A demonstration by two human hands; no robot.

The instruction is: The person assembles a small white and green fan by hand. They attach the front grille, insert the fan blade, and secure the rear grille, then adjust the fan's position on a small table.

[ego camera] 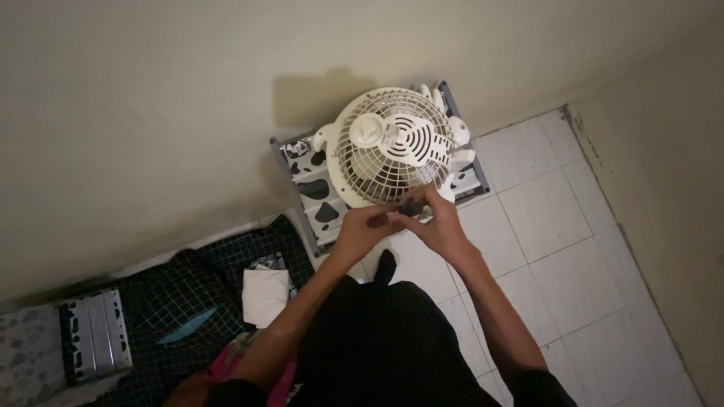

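A small white fan [392,147] with a round wire grille stands on a low shelf rack [313,192] covered in black-and-white cow pattern, against the wall. Both my hands meet at the lower edge of the grille. My left hand [362,226] has its fingers pinched together just under the grille. My right hand [436,221] holds a small dark object [411,209] at the grille's bottom rim; what the object is cannot be made out.
A dark checked cloth [204,294] lies on the floor at left, with a white folded cloth [265,295] and a blue strip [185,328] on it. A patterned box [94,332] sits far left. White floor tiles [543,218] spread to the right, up to a wall.
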